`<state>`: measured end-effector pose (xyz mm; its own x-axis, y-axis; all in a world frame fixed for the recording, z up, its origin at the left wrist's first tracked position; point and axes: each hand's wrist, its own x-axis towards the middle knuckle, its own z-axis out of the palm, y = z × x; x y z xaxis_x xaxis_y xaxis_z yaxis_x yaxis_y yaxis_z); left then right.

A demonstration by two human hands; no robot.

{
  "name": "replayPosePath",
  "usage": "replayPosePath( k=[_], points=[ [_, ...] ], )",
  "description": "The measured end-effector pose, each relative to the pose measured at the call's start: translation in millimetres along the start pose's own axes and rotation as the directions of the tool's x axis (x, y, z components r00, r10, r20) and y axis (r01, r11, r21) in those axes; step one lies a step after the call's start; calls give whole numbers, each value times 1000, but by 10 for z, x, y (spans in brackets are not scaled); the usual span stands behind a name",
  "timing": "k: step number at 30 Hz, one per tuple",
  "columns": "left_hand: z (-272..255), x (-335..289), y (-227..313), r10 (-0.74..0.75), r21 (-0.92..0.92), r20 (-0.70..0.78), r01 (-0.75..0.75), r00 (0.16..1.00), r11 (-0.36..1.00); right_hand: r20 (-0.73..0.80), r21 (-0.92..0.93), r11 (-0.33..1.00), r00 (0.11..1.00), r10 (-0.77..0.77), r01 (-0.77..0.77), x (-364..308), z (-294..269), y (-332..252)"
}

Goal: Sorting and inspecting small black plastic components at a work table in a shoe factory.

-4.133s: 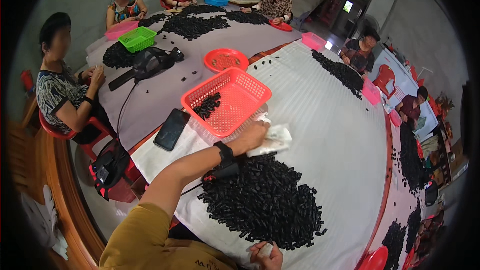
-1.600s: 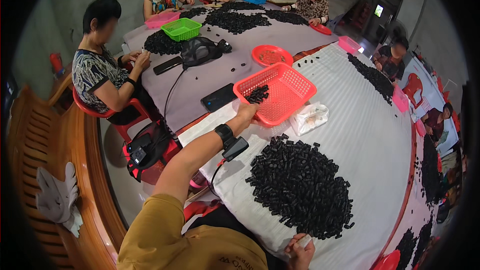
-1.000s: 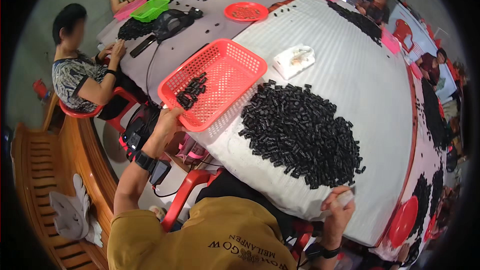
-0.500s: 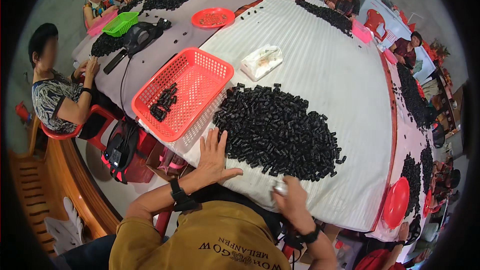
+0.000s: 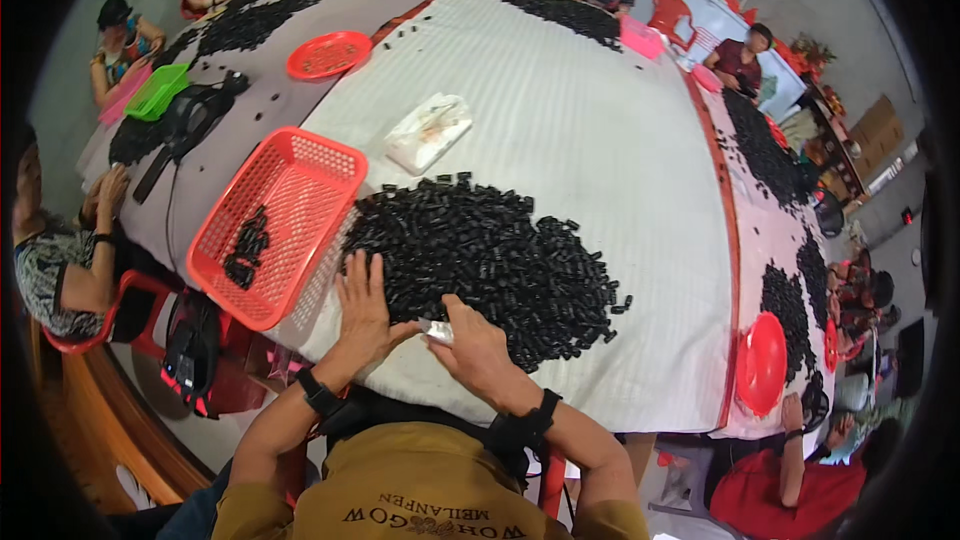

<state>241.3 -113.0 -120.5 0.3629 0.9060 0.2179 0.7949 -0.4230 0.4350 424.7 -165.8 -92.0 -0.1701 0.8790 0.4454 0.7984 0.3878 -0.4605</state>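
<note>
A large pile of small black cylindrical plastic parts (image 5: 480,260) lies on the white cloth in front of me. My left hand (image 5: 363,318) rests at the pile's near left edge, fingers spread and thumb stretched toward the right. Close by that thumb tip, my right hand (image 5: 478,348) is closed round a small shiny silvery-white thing (image 5: 436,331), mostly covered by my fingers. Its exact kind I cannot make out. Left of the pile stands a red perforated plastic basket (image 5: 300,195), with a small cluster of black parts (image 5: 246,248) in it.
Beyond the pile sits a white tissue pack (image 5: 430,133). Further left are a red round tray (image 5: 328,55), a green basket (image 5: 157,93) and a black bag (image 5: 196,116). A red bowl (image 5: 762,364) stands at the right. Several people sit round the table beside other black piles.
My right hand has come left and inward to the pile's near edge, close to my left thumb, carrying the silvery-white thing. The view has shifted; my left hand still lies beside the pile.
</note>
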Motion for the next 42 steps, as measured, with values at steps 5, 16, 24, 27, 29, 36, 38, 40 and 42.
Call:
replayPosePath(
  k=[5,16,24,27,29,36,38,40,42],
  points=[
    [-115,-188,119,280,55,-176,-274,944,960,-30,676,536,708,705,-505,-50,-914,424],
    [550,-214,1005,918,-142,261,-929,299,343,-52,998,57,611,790,12,-497,-1191,2307],
    [498,-191,985,876,-132,270,-886,400,445,-132,990,133,696,706,52,-346,-785,1980],
    [498,-203,936,859,-106,259,-871,441,479,-201,976,208,653,730,69,-285,-656,1789],
    [473,-201,918,849,-106,252,-859,464,501,-214,973,215,656,724,80,-236,-555,1691],
    [293,-114,773,839,-148,195,-830,508,537,-256,950,311,661,706,36,-26,-471,1413],
    [243,-166,739,852,1,215,-872,478,489,-233,954,298,688,688,26,62,-545,1452],
    [208,-258,745,868,-25,143,-875,475,483,-218,939,340,678,702,-49,158,-709,1564],
    [219,-310,835,921,-132,137,-915,364,381,-156,959,282,745,648,-45,247,-930,1833]
  ],
)
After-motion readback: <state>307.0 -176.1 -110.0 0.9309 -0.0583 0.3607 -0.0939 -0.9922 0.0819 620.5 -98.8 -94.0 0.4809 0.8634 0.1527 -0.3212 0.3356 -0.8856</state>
